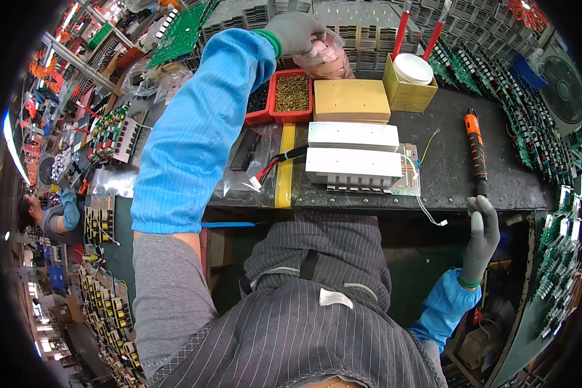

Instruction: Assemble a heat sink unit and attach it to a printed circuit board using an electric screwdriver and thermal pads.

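My left hand (295, 32), in a grey glove, reaches to the back of the bench with bent fingers. Its fingertips are at the mouth of a clear plastic bag (330, 61) of pink pieces; what they pinch is hidden. My right hand (483, 236), also gloved, is at the bench's front edge with fingers stretched out, at the lower end of an orange and black electric screwdriver (475, 145). Between the hands lies a circuit board (406, 178) carrying two white-silver heat sinks (354, 161), with red and black wires (271, 165) on the left and a white cable (420, 194) on the right.
Red bins (292, 97) of small brass-coloured and dark parts stand beside a yellow stack (352, 99). A cardboard box (410, 94) holds a white tub (413, 69). Racked green boards (498, 97) and a fan (560, 87) line the right. Another person (52, 216) sits far left.
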Demonstrator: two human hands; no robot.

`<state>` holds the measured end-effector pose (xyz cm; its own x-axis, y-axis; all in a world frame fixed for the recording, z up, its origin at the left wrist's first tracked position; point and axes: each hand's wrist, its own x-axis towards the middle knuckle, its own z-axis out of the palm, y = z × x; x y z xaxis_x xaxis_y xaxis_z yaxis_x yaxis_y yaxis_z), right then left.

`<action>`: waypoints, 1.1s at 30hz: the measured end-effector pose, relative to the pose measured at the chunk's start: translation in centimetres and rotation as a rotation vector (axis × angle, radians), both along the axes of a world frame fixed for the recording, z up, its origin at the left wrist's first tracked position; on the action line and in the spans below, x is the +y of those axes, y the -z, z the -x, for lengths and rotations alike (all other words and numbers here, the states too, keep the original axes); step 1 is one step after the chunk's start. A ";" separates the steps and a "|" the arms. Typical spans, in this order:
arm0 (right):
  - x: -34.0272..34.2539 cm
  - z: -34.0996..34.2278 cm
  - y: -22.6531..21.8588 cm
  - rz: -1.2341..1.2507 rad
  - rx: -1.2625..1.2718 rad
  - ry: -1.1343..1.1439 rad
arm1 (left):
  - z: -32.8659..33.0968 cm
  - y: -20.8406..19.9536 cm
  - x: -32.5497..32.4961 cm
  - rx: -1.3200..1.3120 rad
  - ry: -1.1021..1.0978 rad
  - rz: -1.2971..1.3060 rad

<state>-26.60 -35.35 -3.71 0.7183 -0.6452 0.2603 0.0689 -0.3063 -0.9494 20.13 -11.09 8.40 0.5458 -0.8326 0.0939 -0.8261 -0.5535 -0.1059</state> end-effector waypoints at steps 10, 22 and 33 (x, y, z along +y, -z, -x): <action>1.4 1.5 -1.1 0.023 -0.034 -0.027 | 0.6 -3.6 1.8 0.160 0.067 0.264; 12.1 -4.4 -4.3 -0.423 -0.077 -0.665 | 16.8 -5.3 5.9 0.551 0.157 0.670; 15.1 -6.8 -4.1 0.675 -0.378 -0.372 | 27.4 2.6 11.2 1.170 0.193 0.685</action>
<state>-19.85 -20.22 0.38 0.6399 -0.0052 0.7685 0.5522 -0.6923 -0.4645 -7.25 0.07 5.76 0.4721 -0.8777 0.0827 -0.3123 -0.0788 0.9467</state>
